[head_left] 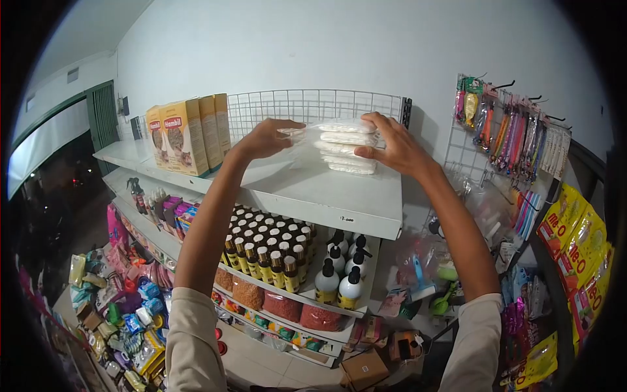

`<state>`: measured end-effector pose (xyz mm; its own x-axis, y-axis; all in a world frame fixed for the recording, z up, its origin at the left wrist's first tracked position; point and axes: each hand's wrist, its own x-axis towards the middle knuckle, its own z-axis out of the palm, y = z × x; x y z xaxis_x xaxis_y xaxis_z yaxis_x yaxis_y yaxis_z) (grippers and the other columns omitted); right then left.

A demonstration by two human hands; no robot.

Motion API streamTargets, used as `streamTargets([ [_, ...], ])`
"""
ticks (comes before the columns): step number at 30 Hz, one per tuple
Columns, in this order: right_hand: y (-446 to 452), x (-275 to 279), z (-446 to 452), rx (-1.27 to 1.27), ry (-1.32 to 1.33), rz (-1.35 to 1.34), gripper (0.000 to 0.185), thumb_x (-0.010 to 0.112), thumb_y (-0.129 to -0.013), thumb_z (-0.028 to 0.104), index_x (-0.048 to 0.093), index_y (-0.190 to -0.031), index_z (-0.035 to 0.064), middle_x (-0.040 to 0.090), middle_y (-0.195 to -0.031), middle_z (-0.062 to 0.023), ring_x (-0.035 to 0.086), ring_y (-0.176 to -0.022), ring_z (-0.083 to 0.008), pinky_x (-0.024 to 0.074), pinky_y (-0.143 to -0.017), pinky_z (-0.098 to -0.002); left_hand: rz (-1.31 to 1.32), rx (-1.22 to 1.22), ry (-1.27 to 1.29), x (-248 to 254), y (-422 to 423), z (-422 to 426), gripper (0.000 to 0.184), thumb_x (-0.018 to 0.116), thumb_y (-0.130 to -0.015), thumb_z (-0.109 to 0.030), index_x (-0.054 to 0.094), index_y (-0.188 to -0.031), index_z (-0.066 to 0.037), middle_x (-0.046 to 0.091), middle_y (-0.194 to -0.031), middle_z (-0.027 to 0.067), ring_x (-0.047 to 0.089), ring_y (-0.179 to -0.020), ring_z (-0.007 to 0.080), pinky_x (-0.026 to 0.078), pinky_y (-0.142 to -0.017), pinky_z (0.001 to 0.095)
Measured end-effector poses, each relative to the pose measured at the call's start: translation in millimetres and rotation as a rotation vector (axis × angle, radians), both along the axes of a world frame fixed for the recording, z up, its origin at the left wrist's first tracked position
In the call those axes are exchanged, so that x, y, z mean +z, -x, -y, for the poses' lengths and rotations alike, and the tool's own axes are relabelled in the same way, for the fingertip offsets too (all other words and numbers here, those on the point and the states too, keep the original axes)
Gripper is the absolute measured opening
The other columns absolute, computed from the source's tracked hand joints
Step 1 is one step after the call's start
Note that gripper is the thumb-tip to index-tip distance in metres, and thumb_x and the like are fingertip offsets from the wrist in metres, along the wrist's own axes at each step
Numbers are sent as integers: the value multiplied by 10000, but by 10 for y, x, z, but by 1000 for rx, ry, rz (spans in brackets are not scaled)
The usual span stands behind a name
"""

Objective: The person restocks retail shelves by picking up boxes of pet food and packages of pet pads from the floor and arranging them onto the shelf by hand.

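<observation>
White packs [348, 149] stood stacked near the top shelf's [307, 189] right end. The right hand [398, 147], grip half open, clasped the upper ones; the left hand [266, 138] touched their clear bag [307, 138], its closure unclear.

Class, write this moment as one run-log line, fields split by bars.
left hand: at clear plastic | right hand: touching white packets | white packets: stacked, top shelf | Hambil boxes: upright, same shelf
</observation>
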<state>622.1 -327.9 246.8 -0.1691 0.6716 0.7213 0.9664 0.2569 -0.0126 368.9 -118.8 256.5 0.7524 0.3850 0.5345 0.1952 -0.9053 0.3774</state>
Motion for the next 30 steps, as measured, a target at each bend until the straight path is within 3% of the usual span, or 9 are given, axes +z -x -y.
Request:
streamTargets([
  [3, -18, -25, -41, 28, -55, 21, 790, 593, -802, 675, 499, -1265, 43, 505, -1330, -200, 481, -1236, -367, 398, -1028, -456, -17, 9, 158, 33, 86, 279, 731, 789, -733, -198, 478, -1392, -137, 522, -1367, 146, 514, -1250, 267, 443, -1039, 399],
  [4, -15, -38, -51, 41, -52, 21, 790, 593, -805, 669, 500, -1270, 36, 490, -1346, -201, 468, -1251, -368, 387, -1043, -455, -17, 6, 157, 30, 89, 363, 731, 789, -733, -198, 478, -1392, -137, 522, -1367, 146, 514, -1250, 267, 443, -1039, 399],
  [7, 0, -49, -20, 49, -39, 25, 774, 591, -819, 641, 495, -1280, 26, 462, -1374, -204, 447, -1275, -368, 366, -1065, -455, 49, 334, -760, -29, -4, 635, 900, 838, -667, -326, 398, -1432, -156, 402, -1456, 152, 422, -1324, 317, 389, -1089, 436],
  [8, 8, -47, -4, 45, -38, 25, 758, 589, -829, 621, 488, -1284, 23, 449, -1386, -207, 438, -1284, -368, 357, -1073, -456, 48, 338, -755, -3, -34, 688, 900, 838, -667, -326, 398, -1432, -156, 402, -1456, 152, 422, -1324, 317, 389, -1089, 436],
  [11, -37, -75, -41, 71, -42, 26, 728, 586, -845, 583, 474, -1294, 21, 432, -1400, -210, 421, -1302, -367, 345, -1080, -460, 33, -88, -458, 110, -148, 745, 881, 839, -649, -388, 444, -1393, -130, 410, -1440, 180, 474, -1273, 324, 422, -1067, 423],
  [15, -33, -130, -105, 144, -71, -5, 694, 579, -858, 544, 456, -1306, 28, 429, -1399, -211, 405, -1319, -365, 335, -1081, -466, -107, -82, -524, 104, -266, 691, 882, 833, -643, -423, 455, -1379, -117, 478, -1358, 170, 533, -1195, 321, 469, -1012, 429],
  [20, 66, -118, -75, 251, -78, -163, 639, 563, -882, 509, 448, -1291, 31, 448, -1380, -210, 394, -1330, -360, 310, -1094, -460, -117, -17, -628, 137, -357, 712, 862, 845, -620, -444, 485, -1318, -90, 553, -1217, 154, 592, -1078, 312, 507, -936, 432],
  [23, 57, -169, -92, 269, -90, -202, 606, 551, -899, 484, 444, -1282, 27, 456, -1373, -207, 388, -1335, -353, 298, -1101, -453, -22, -120, -765, 159, -454, 721, 867, 844, -584, -531, 484, -1218, -62, 575, -1100, 146, 615, -1000, 326, 520, -861, 448],
  [30, -20, -172, -109, 260, -34, -301, 566, 528, -930, 456, 432, -1279, 22, 458, -1382, -198, 356, -1363, -348, 279, -1111, -442, -77, -79, -618, 162, -599, 773, 917, 789, -531, -689, 446, -1095, -52, 577, -1081, 148, 619, -960, 351, 518, -798, 450],
])
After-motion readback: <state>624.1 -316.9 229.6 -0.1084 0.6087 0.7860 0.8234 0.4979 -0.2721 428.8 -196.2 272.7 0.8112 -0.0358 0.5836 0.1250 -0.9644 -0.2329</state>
